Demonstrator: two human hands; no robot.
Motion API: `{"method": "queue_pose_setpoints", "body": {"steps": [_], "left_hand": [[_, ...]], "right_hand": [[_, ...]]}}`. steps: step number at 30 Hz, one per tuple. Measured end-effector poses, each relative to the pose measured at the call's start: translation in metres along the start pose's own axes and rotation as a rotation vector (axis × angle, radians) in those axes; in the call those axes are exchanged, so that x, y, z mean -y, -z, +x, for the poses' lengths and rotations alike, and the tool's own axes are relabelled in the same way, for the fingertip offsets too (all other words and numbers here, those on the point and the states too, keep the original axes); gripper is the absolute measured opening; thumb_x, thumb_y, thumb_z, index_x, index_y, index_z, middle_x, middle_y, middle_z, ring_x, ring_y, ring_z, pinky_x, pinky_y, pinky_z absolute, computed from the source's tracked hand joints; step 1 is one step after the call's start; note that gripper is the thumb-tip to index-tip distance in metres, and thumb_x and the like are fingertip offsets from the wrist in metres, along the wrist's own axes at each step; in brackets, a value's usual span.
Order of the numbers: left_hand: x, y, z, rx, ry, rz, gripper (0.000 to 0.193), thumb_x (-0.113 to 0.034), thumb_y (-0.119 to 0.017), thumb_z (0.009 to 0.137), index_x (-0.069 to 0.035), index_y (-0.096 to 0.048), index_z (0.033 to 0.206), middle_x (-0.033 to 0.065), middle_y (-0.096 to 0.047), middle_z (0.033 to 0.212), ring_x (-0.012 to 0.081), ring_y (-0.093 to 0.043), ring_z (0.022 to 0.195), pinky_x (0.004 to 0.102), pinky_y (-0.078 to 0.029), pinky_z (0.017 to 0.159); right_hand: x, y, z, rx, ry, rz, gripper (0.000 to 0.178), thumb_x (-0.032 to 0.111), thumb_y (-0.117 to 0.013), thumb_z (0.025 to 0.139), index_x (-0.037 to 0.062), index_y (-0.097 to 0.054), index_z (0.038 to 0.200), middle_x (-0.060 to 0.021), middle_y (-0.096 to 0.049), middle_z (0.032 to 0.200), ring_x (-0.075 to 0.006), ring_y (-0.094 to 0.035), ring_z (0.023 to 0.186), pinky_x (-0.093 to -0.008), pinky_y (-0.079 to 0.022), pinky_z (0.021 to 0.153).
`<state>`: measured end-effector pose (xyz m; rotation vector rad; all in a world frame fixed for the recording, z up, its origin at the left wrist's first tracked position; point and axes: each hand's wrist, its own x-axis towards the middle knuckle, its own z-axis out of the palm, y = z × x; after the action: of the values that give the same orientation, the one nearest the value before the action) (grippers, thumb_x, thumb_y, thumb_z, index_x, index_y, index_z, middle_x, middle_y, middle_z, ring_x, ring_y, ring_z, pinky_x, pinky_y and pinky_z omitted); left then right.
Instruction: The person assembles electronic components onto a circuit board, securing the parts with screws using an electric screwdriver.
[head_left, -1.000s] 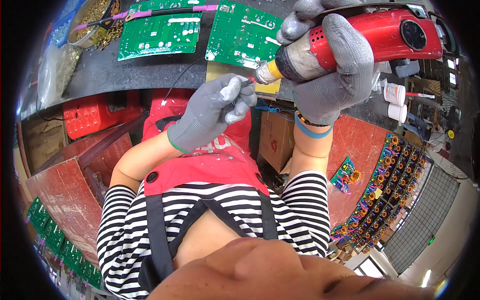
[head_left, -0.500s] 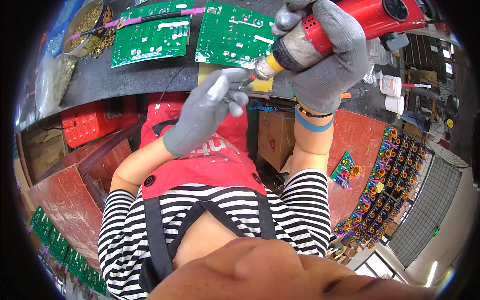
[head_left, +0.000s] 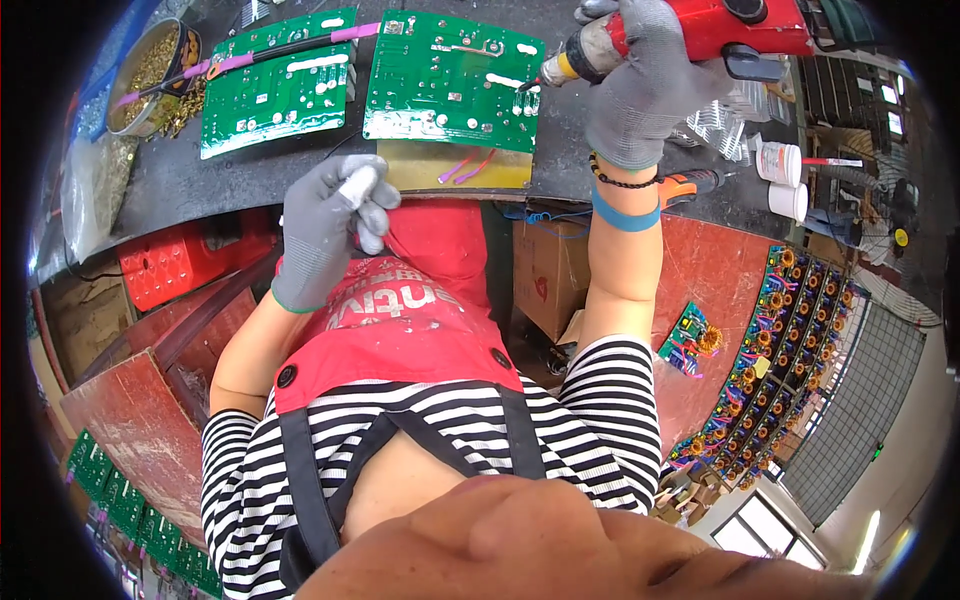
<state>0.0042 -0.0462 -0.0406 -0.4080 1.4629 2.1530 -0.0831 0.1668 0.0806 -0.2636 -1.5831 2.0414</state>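
Left hand (head_left: 325, 225) hung curled at worktop (head_left: 250, 160) edge, grip loosely closed, contents not discernible. Green circuit board (head_left: 440, 75) lay flat on worktop, up and right of it. Right hand (head_left: 640, 85), nearer, grip clamped on red electric screwdriver (head_left: 700, 30); tool's long axis slanted down-left, bit at board's right edge.

your right hand (head_left: 640, 95) has carried the red power screwdriver (head_left: 700, 30) up to the green circuit board (head_left: 450, 80); your left hand (head_left: 330, 225) has dropped to the bench's near edge.
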Motion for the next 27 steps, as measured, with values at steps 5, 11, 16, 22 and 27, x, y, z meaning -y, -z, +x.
{"method": "queue_pose_setpoints", "body": {"steps": [5,11,16,22,27], "left_hand": [[0.002,0.004,0.014,-0.067,-0.151,0.026,0.022,-0.013,-0.057,0.095,0.006,-0.062,0.106,0.0082,-0.064,0.074,0.0066,-0.051,0.048,0.0185,-0.037,0.039],[-0.006,-0.014,0.018,-0.146,-0.175,0.006,0.022,-0.013,-0.058,0.096,0.006,-0.062,0.107,0.0095,-0.066,0.079,0.0059,-0.051,0.051,0.0178,-0.038,0.042],[-0.005,-0.01,0.018,-0.101,-0.195,-0.022,0.024,-0.014,-0.059,0.096,0.005,-0.061,0.11,0.0102,-0.067,0.081,0.0063,-0.054,0.054,0.0175,-0.039,0.044],[-0.004,-0.006,0.021,-0.071,-0.217,0.013,0.023,-0.013,-0.059,0.096,0.005,-0.06,0.11,0.0113,-0.067,0.083,0.0065,-0.055,0.056,0.0172,-0.04,0.044],[-0.004,-0.008,0.017,-0.14,-0.212,-0.066,0.022,-0.014,-0.06,0.095,0.004,-0.059,0.108,0.0124,-0.067,0.082,0.0073,-0.055,0.054,0.0173,-0.041,0.043]], "right_hand": [[-0.004,0.0,0.001,-0.013,-0.04,0.0,0.02,0.001,-0.06,0.086,0.0029,-0.052,0.105,-0.0089,-0.057,0.071,-0.0085,-0.045,0.043,-0.0212,-0.032,0.036],[-0.018,0.011,0.001,0.065,-0.034,0.033,0.023,0.0,-0.059,0.086,0.0023,-0.052,0.108,-0.0102,-0.059,0.075,-0.0089,-0.048,0.046,-0.0212,-0.034,0.037],[-0.019,0.012,0.0,0.093,-0.055,0.046,0.024,0.0,-0.059,0.086,0.0021,-0.052,0.109,-0.011,-0.059,0.078,-0.0096,-0.049,0.047,-0.0213,-0.035,0.038],[-0.026,0.016,0.001,0.098,-0.044,0.094,0.023,0.0,-0.059,0.086,0.0028,-0.052,0.109,-0.0109,-0.059,0.078,-0.0107,-0.05,0.048,-0.0222,-0.037,0.038],[-0.019,0.011,-0.004,0.083,-0.073,0.09,0.022,0.001,-0.058,0.087,0.0037,-0.052,0.108,-0.0102,-0.06,0.08,-0.0123,-0.054,0.053,-0.0219,-0.038,0.039]]}}
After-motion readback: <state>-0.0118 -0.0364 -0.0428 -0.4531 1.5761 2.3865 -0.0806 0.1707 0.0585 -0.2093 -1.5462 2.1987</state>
